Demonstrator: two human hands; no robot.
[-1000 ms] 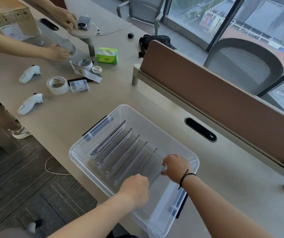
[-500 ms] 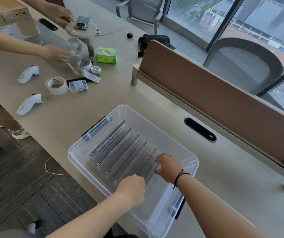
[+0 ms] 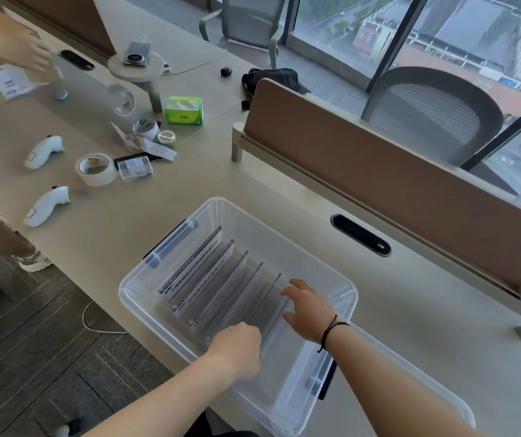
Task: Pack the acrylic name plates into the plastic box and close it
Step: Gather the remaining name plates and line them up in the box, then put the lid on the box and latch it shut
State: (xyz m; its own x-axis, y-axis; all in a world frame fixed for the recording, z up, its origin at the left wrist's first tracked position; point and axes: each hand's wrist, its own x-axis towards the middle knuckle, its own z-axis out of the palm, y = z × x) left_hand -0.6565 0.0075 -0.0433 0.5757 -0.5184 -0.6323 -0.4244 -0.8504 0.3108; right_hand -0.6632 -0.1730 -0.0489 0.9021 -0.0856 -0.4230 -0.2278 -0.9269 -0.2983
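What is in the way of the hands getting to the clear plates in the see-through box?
Nothing visible. The clear plastic box has no lid on, and both hands are already inside it: the left hand and right hand are at the nearest of the upright clear acrylic name plates.

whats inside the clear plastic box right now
A row of acrylic name plates stands on edge in the plastic box. The left hand and right hand reach in, covering the nearest plate's ends.

Single head-worn wide-angle view, looking forward and down from close above the desk (image 3: 410, 342), windows (image 3: 363, 26) toward 1 o'clock.
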